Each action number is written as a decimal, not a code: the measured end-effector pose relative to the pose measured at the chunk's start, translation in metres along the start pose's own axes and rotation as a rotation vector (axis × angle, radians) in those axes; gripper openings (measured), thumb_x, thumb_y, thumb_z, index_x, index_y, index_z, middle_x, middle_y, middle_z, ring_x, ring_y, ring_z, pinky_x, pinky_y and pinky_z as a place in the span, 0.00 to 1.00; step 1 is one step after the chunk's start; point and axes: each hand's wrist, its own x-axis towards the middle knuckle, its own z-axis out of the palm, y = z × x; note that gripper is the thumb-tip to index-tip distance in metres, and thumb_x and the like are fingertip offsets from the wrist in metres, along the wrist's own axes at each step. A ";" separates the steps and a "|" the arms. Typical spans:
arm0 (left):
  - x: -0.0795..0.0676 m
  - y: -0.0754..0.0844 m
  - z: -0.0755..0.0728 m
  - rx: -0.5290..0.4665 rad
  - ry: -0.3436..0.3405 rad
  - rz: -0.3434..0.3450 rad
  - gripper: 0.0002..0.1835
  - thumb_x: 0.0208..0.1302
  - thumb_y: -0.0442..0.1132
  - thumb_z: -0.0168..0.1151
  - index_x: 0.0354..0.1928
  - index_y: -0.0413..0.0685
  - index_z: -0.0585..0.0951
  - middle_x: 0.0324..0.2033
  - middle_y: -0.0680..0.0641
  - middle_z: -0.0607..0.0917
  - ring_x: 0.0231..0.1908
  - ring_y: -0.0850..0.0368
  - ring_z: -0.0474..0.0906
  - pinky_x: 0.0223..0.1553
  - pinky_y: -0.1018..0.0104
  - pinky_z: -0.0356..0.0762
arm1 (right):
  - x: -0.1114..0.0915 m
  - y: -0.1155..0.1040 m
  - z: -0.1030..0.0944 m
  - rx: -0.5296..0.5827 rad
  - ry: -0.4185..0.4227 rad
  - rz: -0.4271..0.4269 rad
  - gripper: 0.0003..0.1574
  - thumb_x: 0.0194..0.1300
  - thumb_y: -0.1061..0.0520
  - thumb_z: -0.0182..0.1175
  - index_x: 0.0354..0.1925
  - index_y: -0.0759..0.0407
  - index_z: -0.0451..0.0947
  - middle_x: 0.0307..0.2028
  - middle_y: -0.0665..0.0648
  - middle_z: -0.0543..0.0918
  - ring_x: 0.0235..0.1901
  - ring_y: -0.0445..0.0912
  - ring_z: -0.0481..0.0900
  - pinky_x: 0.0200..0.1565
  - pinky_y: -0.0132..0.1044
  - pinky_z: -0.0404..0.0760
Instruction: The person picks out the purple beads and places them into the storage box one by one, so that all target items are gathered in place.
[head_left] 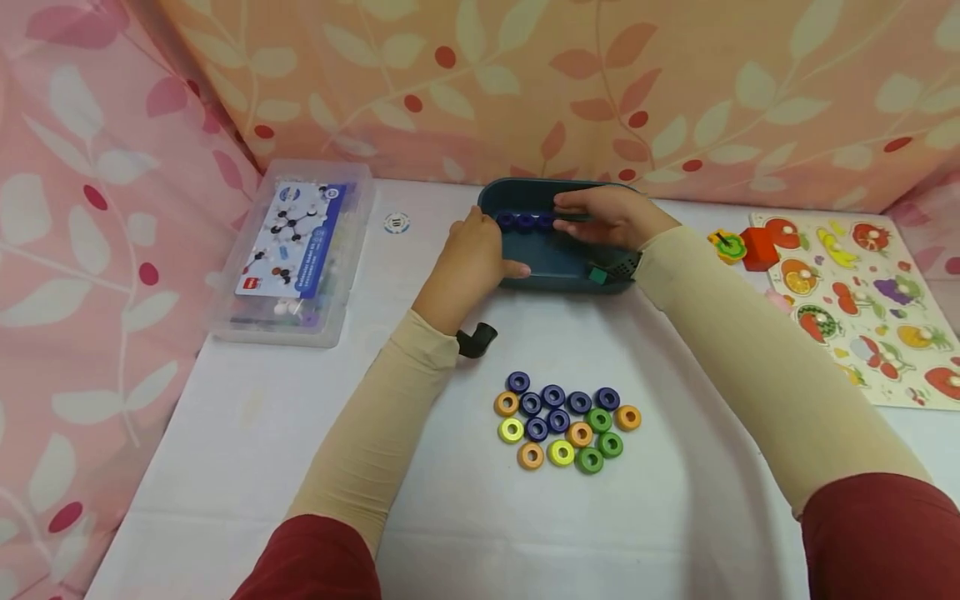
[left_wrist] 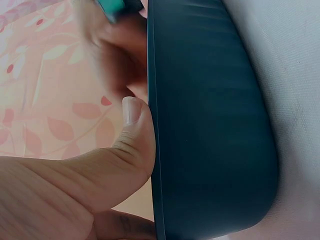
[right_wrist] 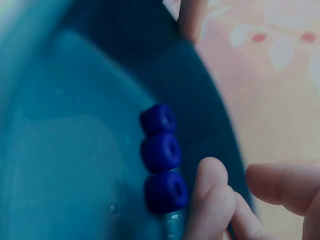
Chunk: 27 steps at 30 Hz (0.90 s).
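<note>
A dark teal tray [head_left: 555,282] stands at the back of the table. My left hand [head_left: 471,257] grips its left end, with the thumb [left_wrist: 137,130] against the rim in the left wrist view. Inside, three dark blue rings [right_wrist: 161,152] sit in a row along the far wall. Over the tray's right part is my right hand [head_left: 603,218], its fingers close to the row; thumb and fingers stand apart, with nothing seen between them. In front of the tray lie several loose rings: dark blue [head_left: 553,396], orange [head_left: 579,434], green [head_left: 590,460] and yellow [head_left: 561,452].
At the left is a clear plastic case [head_left: 337,325] with a molecular model label. A fruit puzzle board [head_left: 862,308] lies at the right, with a red block [head_left: 760,248] and a small green-and-orange toy [head_left: 727,247] beside it. Patterned cloth [head_left: 480,92] hangs behind the tray.
</note>
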 end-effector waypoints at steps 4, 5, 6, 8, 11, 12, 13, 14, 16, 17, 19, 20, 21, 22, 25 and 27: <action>0.001 -0.003 0.000 -0.020 0.002 0.001 0.56 0.57 0.64 0.69 0.75 0.32 0.59 0.78 0.33 0.52 0.73 0.35 0.57 0.73 0.52 0.61 | -0.033 0.014 -0.007 -0.152 -0.041 -0.116 0.33 0.70 0.48 0.62 0.69 0.53 0.69 0.68 0.53 0.69 0.37 0.40 0.84 0.34 0.25 0.80; 0.001 -0.003 0.000 -0.028 0.006 0.003 0.56 0.57 0.64 0.69 0.75 0.32 0.59 0.78 0.34 0.52 0.73 0.35 0.57 0.73 0.52 0.61 | -0.043 0.020 -0.008 -0.196 -0.046 -0.134 0.34 0.70 0.46 0.62 0.69 0.53 0.69 0.68 0.53 0.69 0.37 0.39 0.84 0.34 0.24 0.80; 0.001 -0.004 0.000 -0.035 0.008 0.005 0.56 0.57 0.64 0.70 0.75 0.32 0.60 0.78 0.34 0.52 0.73 0.35 0.57 0.73 0.52 0.61 | -0.053 0.027 -0.009 -0.245 -0.050 -0.153 0.35 0.70 0.45 0.61 0.70 0.53 0.68 0.68 0.53 0.70 0.36 0.39 0.84 0.35 0.25 0.80; 0.001 -0.005 0.000 -0.048 0.019 0.007 0.55 0.56 0.63 0.70 0.74 0.33 0.61 0.77 0.34 0.53 0.72 0.35 0.58 0.72 0.52 0.61 | -0.071 0.045 -0.011 -0.348 -0.062 -0.186 0.35 0.71 0.43 0.60 0.70 0.54 0.69 0.64 0.51 0.76 0.36 0.38 0.84 0.36 0.26 0.79; 0.000 -0.008 -0.001 -0.058 0.031 0.007 0.54 0.56 0.62 0.71 0.73 0.32 0.63 0.77 0.34 0.54 0.72 0.35 0.59 0.73 0.52 0.61 | -0.092 0.075 -0.013 -0.484 -0.095 -0.218 0.33 0.71 0.44 0.61 0.68 0.57 0.72 0.54 0.49 0.84 0.36 0.40 0.83 0.38 0.29 0.80; 0.000 -0.009 -0.001 -0.056 0.032 0.010 0.54 0.56 0.62 0.71 0.73 0.32 0.63 0.77 0.34 0.55 0.72 0.35 0.59 0.73 0.52 0.61 | -0.098 0.085 -0.015 -0.528 -0.107 -0.223 0.32 0.71 0.46 0.62 0.67 0.58 0.73 0.51 0.49 0.85 0.35 0.41 0.82 0.38 0.31 0.80; 0.000 -0.009 -0.001 -0.057 0.034 0.015 0.53 0.56 0.62 0.71 0.73 0.32 0.63 0.77 0.33 0.55 0.72 0.34 0.59 0.73 0.51 0.61 | -0.104 0.095 -0.016 -0.563 -0.120 -0.223 0.31 0.70 0.46 0.63 0.66 0.59 0.75 0.50 0.49 0.86 0.34 0.42 0.82 0.38 0.32 0.80; 0.000 -0.009 -0.002 -0.056 0.032 0.019 0.53 0.56 0.62 0.71 0.73 0.32 0.64 0.77 0.33 0.55 0.72 0.34 0.59 0.73 0.51 0.60 | -0.109 0.105 -0.018 -0.593 -0.136 -0.224 0.30 0.70 0.47 0.64 0.65 0.59 0.76 0.50 0.51 0.86 0.34 0.44 0.81 0.37 0.33 0.80; 0.000 -0.009 -0.002 -0.061 0.032 0.022 0.53 0.56 0.62 0.71 0.72 0.32 0.64 0.77 0.33 0.54 0.72 0.33 0.58 0.73 0.51 0.59 | -0.116 0.122 -0.021 -0.639 -0.166 -0.210 0.28 0.68 0.49 0.65 0.62 0.59 0.77 0.51 0.55 0.86 0.33 0.45 0.79 0.37 0.35 0.80; 0.000 -0.009 -0.003 -0.065 0.026 0.018 0.52 0.57 0.61 0.71 0.73 0.32 0.64 0.77 0.33 0.54 0.72 0.34 0.58 0.74 0.51 0.59 | -0.118 0.129 -0.023 -0.652 -0.178 -0.198 0.27 0.67 0.50 0.66 0.61 0.59 0.78 0.52 0.57 0.86 0.32 0.45 0.79 0.37 0.35 0.80; -0.001 -0.009 -0.004 -0.075 0.020 0.009 0.52 0.57 0.61 0.71 0.73 0.33 0.64 0.77 0.34 0.53 0.73 0.34 0.57 0.74 0.51 0.59 | -0.119 0.142 -0.026 -0.661 -0.194 -0.173 0.26 0.65 0.52 0.67 0.60 0.59 0.80 0.50 0.59 0.86 0.30 0.44 0.79 0.36 0.35 0.80; -0.001 -0.009 -0.004 -0.081 0.017 0.003 0.52 0.57 0.60 0.72 0.73 0.33 0.64 0.78 0.34 0.53 0.73 0.35 0.56 0.74 0.51 0.58 | -0.118 0.148 -0.027 -0.662 -0.199 -0.163 0.26 0.65 0.53 0.68 0.59 0.59 0.80 0.50 0.58 0.86 0.30 0.43 0.79 0.36 0.34 0.80; -0.001 -0.009 -0.004 -0.085 0.014 -0.003 0.52 0.57 0.60 0.72 0.73 0.33 0.64 0.78 0.35 0.53 0.73 0.35 0.56 0.74 0.51 0.58 | -0.117 0.153 -0.028 -0.665 -0.202 -0.152 0.26 0.64 0.53 0.69 0.58 0.59 0.81 0.49 0.57 0.86 0.30 0.42 0.79 0.36 0.33 0.80; -0.001 -0.009 -0.004 -0.087 0.010 -0.005 0.52 0.57 0.60 0.72 0.73 0.33 0.63 0.78 0.35 0.53 0.74 0.35 0.55 0.74 0.51 0.58 | -0.116 0.157 -0.029 -0.666 -0.205 -0.144 0.26 0.63 0.54 0.70 0.58 0.58 0.81 0.49 0.57 0.86 0.29 0.41 0.79 0.35 0.32 0.80; -0.001 -0.008 -0.004 -0.095 0.004 -0.006 0.52 0.57 0.59 0.72 0.73 0.34 0.63 0.78 0.35 0.53 0.74 0.36 0.55 0.74 0.51 0.58 | -0.113 0.167 -0.030 -0.682 -0.206 -0.138 0.26 0.61 0.56 0.71 0.57 0.58 0.82 0.50 0.55 0.87 0.29 0.40 0.79 0.35 0.31 0.81; -0.001 -0.008 -0.004 -0.097 0.004 -0.007 0.52 0.56 0.59 0.72 0.73 0.34 0.63 0.78 0.36 0.52 0.74 0.36 0.55 0.74 0.51 0.58 | -0.111 0.171 -0.030 -0.695 -0.208 -0.141 0.26 0.60 0.57 0.72 0.56 0.59 0.83 0.51 0.56 0.87 0.29 0.40 0.79 0.35 0.31 0.80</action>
